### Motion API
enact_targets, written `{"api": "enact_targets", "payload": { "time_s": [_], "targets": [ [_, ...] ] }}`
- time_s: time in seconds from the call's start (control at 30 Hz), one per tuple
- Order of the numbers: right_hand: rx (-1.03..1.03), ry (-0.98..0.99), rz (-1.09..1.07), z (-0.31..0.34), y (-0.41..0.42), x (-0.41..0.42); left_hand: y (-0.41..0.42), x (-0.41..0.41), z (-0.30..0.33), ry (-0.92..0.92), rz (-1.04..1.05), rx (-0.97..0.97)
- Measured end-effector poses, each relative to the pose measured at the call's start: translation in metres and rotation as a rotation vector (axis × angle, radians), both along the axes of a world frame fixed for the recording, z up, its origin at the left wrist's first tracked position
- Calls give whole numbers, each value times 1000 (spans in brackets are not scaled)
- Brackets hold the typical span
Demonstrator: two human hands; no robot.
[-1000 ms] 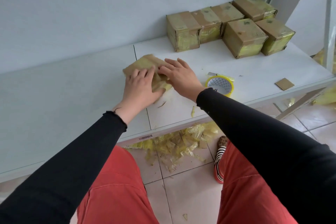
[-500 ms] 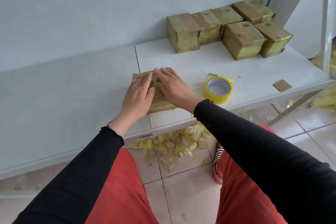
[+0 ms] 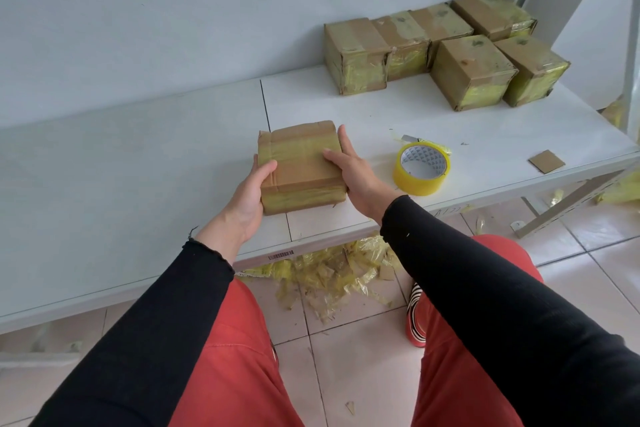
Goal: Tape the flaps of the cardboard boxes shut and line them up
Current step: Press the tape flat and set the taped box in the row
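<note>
Cardboard scrap (image 3: pixel 546 161) on white table (image 3: pixel 138 184); tape litter (image 3: pixel 332 274) on floor.

We see a brown cardboard box (image 3: pixel 300 165) banded in yellowish tape, six brown boxes (image 3: pixel 446 52) with yellow-green taped sides, a yellow tape roll (image 3: pixel 421 169) with grey-white patterned core, white shelf (image 3: pixel 138 166), black sleeves (image 3: pixel 485 288), red trousers (image 3: pixel 235 357), a red shoe (image 3: pixel 415 319) with black-white stripes, and yellow scraps (image 3: pixel 332 270) on pale tiles.
</note>
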State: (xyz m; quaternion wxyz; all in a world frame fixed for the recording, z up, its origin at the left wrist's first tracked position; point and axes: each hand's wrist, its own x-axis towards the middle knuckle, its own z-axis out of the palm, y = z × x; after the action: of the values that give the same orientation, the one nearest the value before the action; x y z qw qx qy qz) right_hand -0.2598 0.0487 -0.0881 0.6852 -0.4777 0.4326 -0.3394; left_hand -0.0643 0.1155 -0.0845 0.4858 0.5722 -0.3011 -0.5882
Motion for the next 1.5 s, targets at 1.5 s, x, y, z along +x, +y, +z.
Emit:
{"api": "enact_targets", "payload": {
  "time_s": [1.5],
  "targets": [
    [-369, 226, -174, 26, 48, -10, 9, -50, 0, -529, -88, -412]
  ]
}}
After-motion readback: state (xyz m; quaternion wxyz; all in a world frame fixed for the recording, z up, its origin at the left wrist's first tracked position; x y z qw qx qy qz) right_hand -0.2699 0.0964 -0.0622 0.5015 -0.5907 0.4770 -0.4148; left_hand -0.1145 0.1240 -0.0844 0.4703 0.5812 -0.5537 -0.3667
